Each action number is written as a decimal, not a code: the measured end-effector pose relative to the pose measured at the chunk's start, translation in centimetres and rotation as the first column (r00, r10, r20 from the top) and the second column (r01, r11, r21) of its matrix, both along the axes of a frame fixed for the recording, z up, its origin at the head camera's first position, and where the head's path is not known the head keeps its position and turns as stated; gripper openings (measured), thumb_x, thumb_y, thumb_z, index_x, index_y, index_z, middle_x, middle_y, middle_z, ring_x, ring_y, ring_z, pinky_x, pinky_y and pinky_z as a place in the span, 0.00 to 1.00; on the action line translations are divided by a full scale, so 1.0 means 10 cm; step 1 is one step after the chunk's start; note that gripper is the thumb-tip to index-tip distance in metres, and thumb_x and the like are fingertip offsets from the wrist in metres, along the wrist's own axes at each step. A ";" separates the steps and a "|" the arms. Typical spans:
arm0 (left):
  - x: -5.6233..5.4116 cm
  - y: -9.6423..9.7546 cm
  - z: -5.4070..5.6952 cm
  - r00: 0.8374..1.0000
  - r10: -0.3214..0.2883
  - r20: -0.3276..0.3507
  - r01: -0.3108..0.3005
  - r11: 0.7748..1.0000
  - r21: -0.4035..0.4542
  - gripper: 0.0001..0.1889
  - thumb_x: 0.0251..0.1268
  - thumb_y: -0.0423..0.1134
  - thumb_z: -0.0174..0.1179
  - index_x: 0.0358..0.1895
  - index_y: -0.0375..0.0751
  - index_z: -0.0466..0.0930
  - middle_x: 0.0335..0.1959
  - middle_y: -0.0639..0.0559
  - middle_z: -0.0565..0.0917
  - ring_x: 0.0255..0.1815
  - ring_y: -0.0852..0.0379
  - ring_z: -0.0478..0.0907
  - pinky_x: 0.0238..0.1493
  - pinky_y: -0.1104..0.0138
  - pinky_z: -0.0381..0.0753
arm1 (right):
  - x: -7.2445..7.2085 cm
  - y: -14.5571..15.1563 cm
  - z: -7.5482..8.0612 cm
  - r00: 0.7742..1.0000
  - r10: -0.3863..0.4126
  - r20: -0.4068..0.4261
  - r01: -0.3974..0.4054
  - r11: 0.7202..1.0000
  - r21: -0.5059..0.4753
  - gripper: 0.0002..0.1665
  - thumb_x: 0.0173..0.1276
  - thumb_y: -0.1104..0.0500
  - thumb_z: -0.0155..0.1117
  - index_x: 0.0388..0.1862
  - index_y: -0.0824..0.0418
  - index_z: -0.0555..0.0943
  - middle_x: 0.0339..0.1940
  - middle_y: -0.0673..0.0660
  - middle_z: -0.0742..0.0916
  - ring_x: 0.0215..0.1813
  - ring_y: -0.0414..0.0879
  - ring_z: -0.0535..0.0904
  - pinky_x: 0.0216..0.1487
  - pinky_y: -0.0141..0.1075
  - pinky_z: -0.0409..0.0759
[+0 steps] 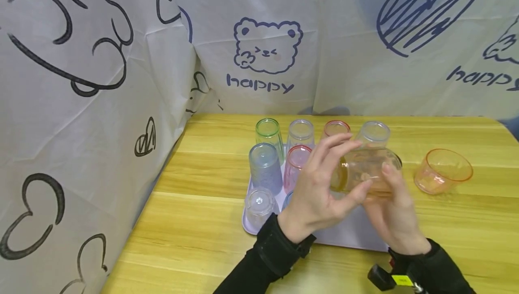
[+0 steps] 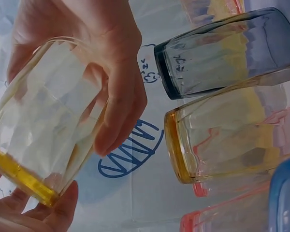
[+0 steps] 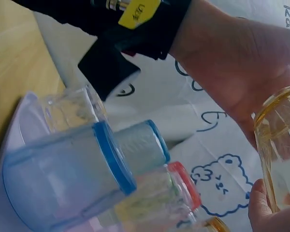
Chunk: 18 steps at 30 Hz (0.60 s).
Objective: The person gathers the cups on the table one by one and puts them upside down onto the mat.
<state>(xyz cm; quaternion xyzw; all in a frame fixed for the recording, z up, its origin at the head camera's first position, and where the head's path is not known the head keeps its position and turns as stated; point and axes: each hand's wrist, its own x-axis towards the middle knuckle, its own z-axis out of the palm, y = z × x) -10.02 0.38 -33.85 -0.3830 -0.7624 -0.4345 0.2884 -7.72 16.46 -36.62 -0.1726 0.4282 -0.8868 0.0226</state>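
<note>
Both hands hold a transparent amber glass (image 1: 365, 168) on its side above a tray (image 1: 352, 233). My left hand (image 1: 314, 192) grips its thick yellow end with the thumb and fingers. My right hand (image 1: 397, 217) curls round the other end, thumb against the side. In the left wrist view the faceted wall of the glass (image 2: 43, 111) shows between the hands. The right wrist view catches only part of it at the right edge. Under the hands, the middle of the tray is partly hidden.
Several tumblers stand upside down on the lavender tray, among them a blue one (image 1: 265, 168), a pink one (image 1: 296, 165), a green-edged one (image 1: 268, 134) and a clear one (image 1: 259, 206). An orange bowl-shaped cup (image 1: 442, 174) sits right of the tray. A printed cloth (image 1: 344, 73) hangs behind the table.
</note>
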 end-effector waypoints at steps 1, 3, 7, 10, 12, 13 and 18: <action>0.00 0.00 -0.01 1.000 0.005 0.010 -0.005 1.000 -0.010 0.32 0.58 0.44 0.66 0.67 0.43 0.70 0.67 0.44 0.73 0.71 0.54 0.71 0.72 0.70 0.70 | 0.00 -0.01 -0.01 1.000 0.013 -0.007 -0.013 1.000 -0.009 0.20 0.82 0.52 0.39 0.65 0.53 0.71 0.53 0.44 0.85 0.52 0.36 0.79 0.53 0.31 0.76; 0.00 0.01 -0.02 0.999 0.018 0.027 -0.017 0.999 -0.032 0.32 0.59 0.45 0.67 0.67 0.45 0.70 0.67 0.45 0.73 0.71 0.55 0.71 0.72 0.70 0.70 | 0.01 -0.03 -0.02 1.000 0.019 0.005 -0.019 1.000 -0.018 0.19 0.83 0.51 0.38 0.62 0.51 0.73 0.51 0.44 0.85 0.50 0.35 0.79 0.52 0.30 0.76; 0.00 0.01 -0.04 0.998 0.043 0.053 -0.040 0.997 -0.059 0.32 0.59 0.47 0.68 0.67 0.47 0.70 0.67 0.46 0.73 0.70 0.55 0.71 0.71 0.71 0.70 | 0.02 -0.09 -0.02 0.995 -0.053 0.083 0.050 0.998 0.046 0.20 0.83 0.46 0.37 0.58 0.46 0.76 0.53 0.41 0.85 0.51 0.35 0.79 0.50 0.28 0.76; 0.00 0.01 -0.06 0.996 0.053 0.073 -0.048 0.997 -0.064 0.32 0.59 0.47 0.69 0.67 0.47 0.70 0.66 0.46 0.73 0.68 0.55 0.72 0.70 0.72 0.70 | 0.03 -0.12 -0.01 0.989 -0.078 0.124 0.072 0.996 0.054 0.22 0.83 0.43 0.34 0.56 0.44 0.77 0.52 0.41 0.86 0.51 0.36 0.80 0.49 0.28 0.78; 0.01 0.00 -0.07 0.994 0.059 0.089 -0.053 0.996 -0.068 0.32 0.59 0.47 0.69 0.66 0.48 0.70 0.65 0.47 0.73 0.67 0.56 0.72 0.69 0.73 0.71 | 0.03 -0.14 -0.01 0.987 -0.088 0.135 0.083 0.996 0.045 0.24 0.83 0.42 0.32 0.56 0.44 0.77 0.51 0.41 0.85 0.52 0.35 0.80 0.50 0.28 0.78; 0.01 0.00 -0.07 0.994 0.063 0.093 -0.056 0.996 -0.074 0.32 0.59 0.48 0.69 0.67 0.48 0.69 0.65 0.47 0.73 0.67 0.56 0.72 0.69 0.73 0.71 | 0.03 -0.14 0.00 0.985 -0.099 0.143 0.093 0.995 0.043 0.24 0.83 0.42 0.31 0.55 0.44 0.77 0.52 0.41 0.85 0.52 0.35 0.80 0.50 0.28 0.79; 0.01 -0.02 -0.08 0.991 0.084 0.106 -0.073 0.992 -0.104 0.35 0.57 0.50 0.72 0.67 0.49 0.69 0.65 0.48 0.73 0.68 0.57 0.72 0.68 0.75 0.71 | 0.02 -0.16 -0.02 0.985 -0.110 0.132 0.109 0.994 0.018 0.26 0.83 0.43 0.29 0.56 0.46 0.78 0.52 0.41 0.84 0.54 0.35 0.80 0.53 0.29 0.79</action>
